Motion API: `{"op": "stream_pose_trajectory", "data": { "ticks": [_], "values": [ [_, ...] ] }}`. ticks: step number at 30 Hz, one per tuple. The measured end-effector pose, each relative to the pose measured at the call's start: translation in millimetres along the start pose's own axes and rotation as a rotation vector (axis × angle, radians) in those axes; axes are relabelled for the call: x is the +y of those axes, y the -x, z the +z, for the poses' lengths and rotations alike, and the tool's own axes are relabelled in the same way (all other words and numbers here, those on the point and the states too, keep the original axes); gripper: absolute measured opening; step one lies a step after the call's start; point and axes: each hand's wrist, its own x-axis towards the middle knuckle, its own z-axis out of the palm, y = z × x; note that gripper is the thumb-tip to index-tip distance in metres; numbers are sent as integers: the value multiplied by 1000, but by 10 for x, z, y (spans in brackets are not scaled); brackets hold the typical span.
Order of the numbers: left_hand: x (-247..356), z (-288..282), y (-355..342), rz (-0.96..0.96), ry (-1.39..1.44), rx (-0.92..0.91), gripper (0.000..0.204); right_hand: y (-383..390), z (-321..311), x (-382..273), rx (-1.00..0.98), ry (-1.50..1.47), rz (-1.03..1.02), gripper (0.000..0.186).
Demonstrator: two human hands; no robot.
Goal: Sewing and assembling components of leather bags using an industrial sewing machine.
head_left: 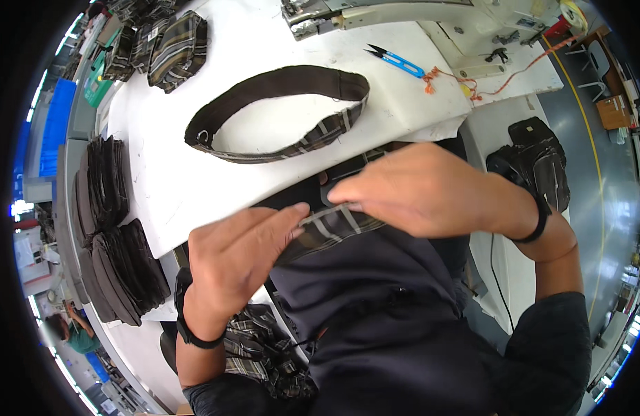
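Note:
Both my hands hold a plaid fabric strip (330,229) over my lap, just beyond the table's near edge. My left hand (233,256) pinches it at the left, and my right hand (420,191) pinches its upper edge farther right, with fingers bent over it. On the white table (160,180) above them lies a loop band (285,80), dark inside and plaid outside. Blue thread snips (403,66) with dark blades rest to its right, beside orange thread ends.
Sewing machine (375,14) at top; plaid bundles (174,52) at upper left; dark fabric stacks (122,270) at left; plaid pile (250,347) below; black fabric pieces (541,166) at right. A co-worker (81,333) is far lower left. An aisle (580,118) with a chair runs along the right.

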Motion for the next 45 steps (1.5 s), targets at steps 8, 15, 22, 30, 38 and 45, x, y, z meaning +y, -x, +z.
{"op": "stream_pose_trajectory", "data": {
  "ticks": [8, 15, 22, 30, 38, 45],
  "values": [
    [41, -547, -322, -214, 159, -160, 19, -190, -244, -184, 19, -235, 199, 17],
    [-204, -973, -775, -189, 286, -411, 17, -459, -490, -264, -131, -109, 342, 14],
    [-1226, -335, -1305, 120, -77, -329, 14, -746, -46, 682, 249, 99, 391, 20],
    [-1289, -81, -766, -276, 375, -226, 16, -594, 89, 690, 125, -105, 415, 14],
    [-1101, -7, -430, -441, 437, -42, 10, -587, 287, 584, 183, -117, 337, 7],
    [-1041, -4, -399, -413, 400, 16, 7, -512, 337, 616, 298, 88, 150, 12]
  ]
}}
